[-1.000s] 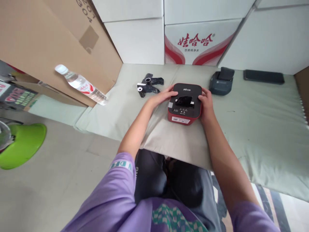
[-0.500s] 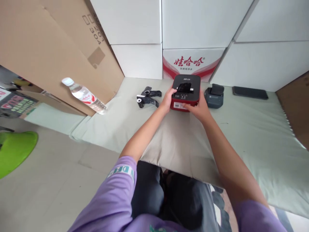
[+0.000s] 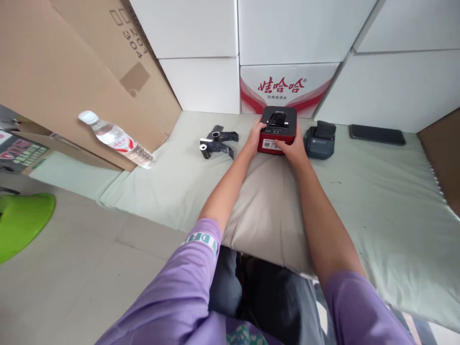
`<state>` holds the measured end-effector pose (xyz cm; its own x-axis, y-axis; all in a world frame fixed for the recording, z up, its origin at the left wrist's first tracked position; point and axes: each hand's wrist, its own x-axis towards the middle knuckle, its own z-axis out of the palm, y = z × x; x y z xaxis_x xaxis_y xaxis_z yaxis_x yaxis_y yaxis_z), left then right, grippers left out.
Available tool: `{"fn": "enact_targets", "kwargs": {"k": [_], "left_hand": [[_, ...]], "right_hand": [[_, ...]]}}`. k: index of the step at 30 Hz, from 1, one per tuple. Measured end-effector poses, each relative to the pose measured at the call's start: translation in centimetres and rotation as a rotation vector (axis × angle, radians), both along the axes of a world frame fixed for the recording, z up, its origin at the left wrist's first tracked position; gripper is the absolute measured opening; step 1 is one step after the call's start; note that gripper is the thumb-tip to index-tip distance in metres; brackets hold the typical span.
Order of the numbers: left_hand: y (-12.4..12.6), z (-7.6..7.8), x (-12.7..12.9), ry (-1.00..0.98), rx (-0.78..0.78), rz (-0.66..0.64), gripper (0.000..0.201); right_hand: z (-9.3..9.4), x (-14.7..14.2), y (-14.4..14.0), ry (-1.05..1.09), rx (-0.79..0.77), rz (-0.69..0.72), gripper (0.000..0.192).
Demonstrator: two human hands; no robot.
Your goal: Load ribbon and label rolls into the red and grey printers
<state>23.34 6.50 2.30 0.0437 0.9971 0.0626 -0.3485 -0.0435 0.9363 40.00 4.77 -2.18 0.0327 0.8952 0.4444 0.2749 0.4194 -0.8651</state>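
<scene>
A water bottle (image 3: 114, 139) leans on a big cardboard sheet (image 3: 64, 76), far left of the red box (image 3: 277, 130). A black clip (image 3: 217, 142) lies near the box's left side. The left hand (image 3: 256, 138) grips the box's left edge, fingers curled on it. The box sits on the green mat (image 3: 377, 201), right by the white cartons (image 3: 287, 33). The right hand (image 3: 293, 147) presses on the box's front, fingers together. A grey gadget (image 3: 319, 140) sits just right of the box, then a black phone (image 3: 376, 134).

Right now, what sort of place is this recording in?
Probably a storeroom or packing corner: stacked white cartons and a flattened brown cardboard sheet wall in a padded mat, where both hands hold a red-and-black device.
</scene>
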Motion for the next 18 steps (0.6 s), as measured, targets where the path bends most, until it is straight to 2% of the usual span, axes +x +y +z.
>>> {"fn": "enact_targets", "kwargs": {"k": [3,5,6,8,11,14,18], "left_hand": [[-0.4,0.3,-0.4,0.071,0.041,0.255,0.031],[-1.7,0.8,-1.1,0.201,0.135,0.407,0.023],[-2.8,1.0,-1.5,0.270,0.199,0.429,0.018],[-5.4,1.0,-2.4,0.398,0.329,0.371,0.014],[-9.7,-0.1,-4.0,0.535,0.445,0.212,0.013],[-12.1,-2.0,-5.2,0.593,0.384,0.105,0.012],[-12.0,-3.1,-5.9,0.559,0.261,0.075,0.015]], "right_hand": [[0.6,2.0,0.2,-0.083,0.055,-0.211,0.102],[1.9,4.0,-0.2,-0.142,0.113,-0.457,0.090],[2.7,4.9,-0.6,-0.183,0.084,-0.585,0.088],[4.0,6.3,-1.6,-0.258,-0.112,-0.767,0.094],[4.8,6.7,-2.8,-0.318,-0.405,-0.763,0.116],[4.4,6.0,-3.1,-0.373,-0.468,-0.701,0.134],[4.5,5.1,-3.4,-0.413,-0.461,-0.762,0.142]]}}
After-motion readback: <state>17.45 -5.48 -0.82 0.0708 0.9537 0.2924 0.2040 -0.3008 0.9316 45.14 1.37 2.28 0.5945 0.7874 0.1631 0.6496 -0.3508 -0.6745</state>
